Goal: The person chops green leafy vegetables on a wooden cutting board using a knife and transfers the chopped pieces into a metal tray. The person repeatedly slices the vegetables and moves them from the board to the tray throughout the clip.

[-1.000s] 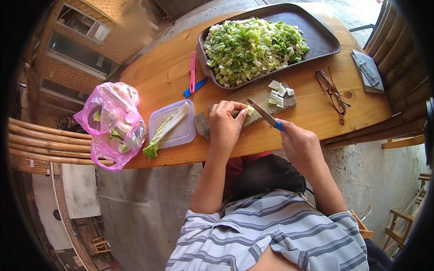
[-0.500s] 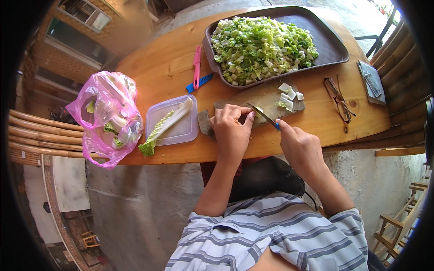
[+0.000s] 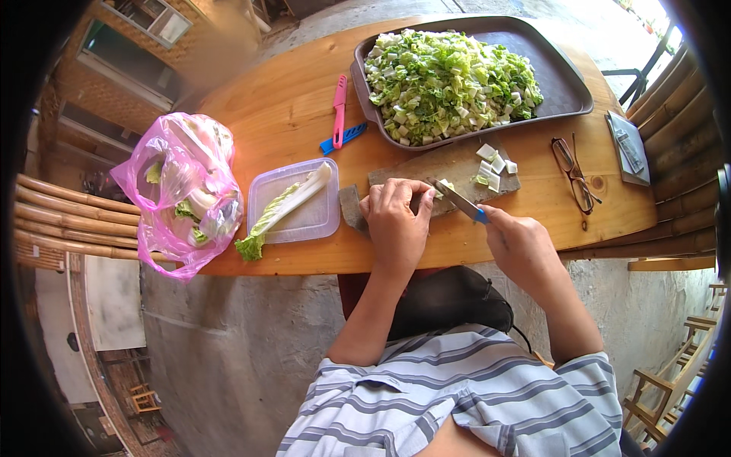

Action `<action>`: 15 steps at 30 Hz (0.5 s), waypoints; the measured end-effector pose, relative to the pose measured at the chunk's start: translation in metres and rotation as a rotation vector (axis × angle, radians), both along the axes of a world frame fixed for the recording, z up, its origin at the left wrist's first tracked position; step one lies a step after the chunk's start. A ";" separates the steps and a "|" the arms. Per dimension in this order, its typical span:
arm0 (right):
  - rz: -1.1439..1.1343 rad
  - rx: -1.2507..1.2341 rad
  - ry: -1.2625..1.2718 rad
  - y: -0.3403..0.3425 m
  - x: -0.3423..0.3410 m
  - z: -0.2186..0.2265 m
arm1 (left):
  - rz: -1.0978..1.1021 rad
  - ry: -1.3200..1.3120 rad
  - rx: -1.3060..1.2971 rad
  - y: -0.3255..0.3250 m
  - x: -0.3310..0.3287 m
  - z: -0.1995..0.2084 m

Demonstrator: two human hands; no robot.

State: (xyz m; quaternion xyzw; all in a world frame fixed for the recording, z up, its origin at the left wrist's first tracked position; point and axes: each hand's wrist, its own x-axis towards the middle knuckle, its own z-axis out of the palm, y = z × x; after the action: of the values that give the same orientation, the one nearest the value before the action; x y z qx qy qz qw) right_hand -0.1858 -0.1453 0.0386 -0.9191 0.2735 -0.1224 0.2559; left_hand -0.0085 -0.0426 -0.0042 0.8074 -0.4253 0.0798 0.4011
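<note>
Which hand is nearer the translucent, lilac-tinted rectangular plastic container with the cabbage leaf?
Left. The left hand is just right of the container, apart from it; the right hand, gripping the blue-handled metal knife, is farther right.

A wooden desk (image 3: 282, 114) stands over a grey concrete floor (image 3: 228, 365), bamboo poles (image 3: 84, 226) beside both ends; a woven-patterned wall (image 3: 87, 85) with windows (image 3: 126, 59) rises upper left, wooden furniture (image 3: 659, 381) lower right, bright light at the upper right
</note>
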 end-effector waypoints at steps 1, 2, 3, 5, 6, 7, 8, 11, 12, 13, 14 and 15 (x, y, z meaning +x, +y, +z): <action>-0.015 0.089 -0.025 -0.002 -0.005 0.004 | -0.011 0.002 -0.013 0.001 0.001 -0.001; -0.040 0.213 -0.027 -0.004 -0.008 0.009 | -0.022 0.004 -0.026 0.001 0.001 -0.001; -0.069 0.338 -0.031 -0.006 -0.012 0.014 | -0.021 0.041 -0.032 0.001 0.001 -0.001; -0.112 0.568 -0.047 -0.012 -0.021 0.012 | -0.021 0.116 -0.044 0.000 -0.001 0.001; -0.149 0.666 -0.113 -0.013 -0.027 0.008 | -0.035 0.128 -0.041 -0.001 -0.001 0.002; -0.186 0.764 -0.181 -0.014 -0.032 0.003 | -0.050 0.139 -0.039 -0.002 -0.001 0.003; -0.224 0.860 -0.249 -0.016 -0.037 0.000 | -0.066 0.151 -0.037 -0.004 -0.001 0.004; -0.265 0.908 -0.291 -0.022 -0.045 0.001 | -0.137 0.144 -0.004 -0.011 -0.004 0.008; -0.282 0.902 -0.295 -0.024 -0.047 0.000 | -0.147 0.114 0.029 -0.013 -0.005 0.007; -0.281 0.890 -0.292 -0.025 -0.049 -0.001 | -0.158 0.085 0.063 -0.016 -0.006 0.006; -0.279 0.878 -0.288 -0.025 -0.050 -0.003 | -0.168 0.055 0.096 -0.017 -0.007 0.006; -0.281 0.867 -0.285 -0.026 -0.052 -0.005 | -0.171 0.048 0.114 -0.019 -0.008 0.007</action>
State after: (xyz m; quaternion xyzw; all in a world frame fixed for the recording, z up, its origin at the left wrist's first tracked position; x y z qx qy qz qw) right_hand -0.2375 -0.1711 0.0334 -0.6557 0.3832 -0.1550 0.6318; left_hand -0.0169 -0.0619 0.0030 0.7915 -0.4866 0.0015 0.3698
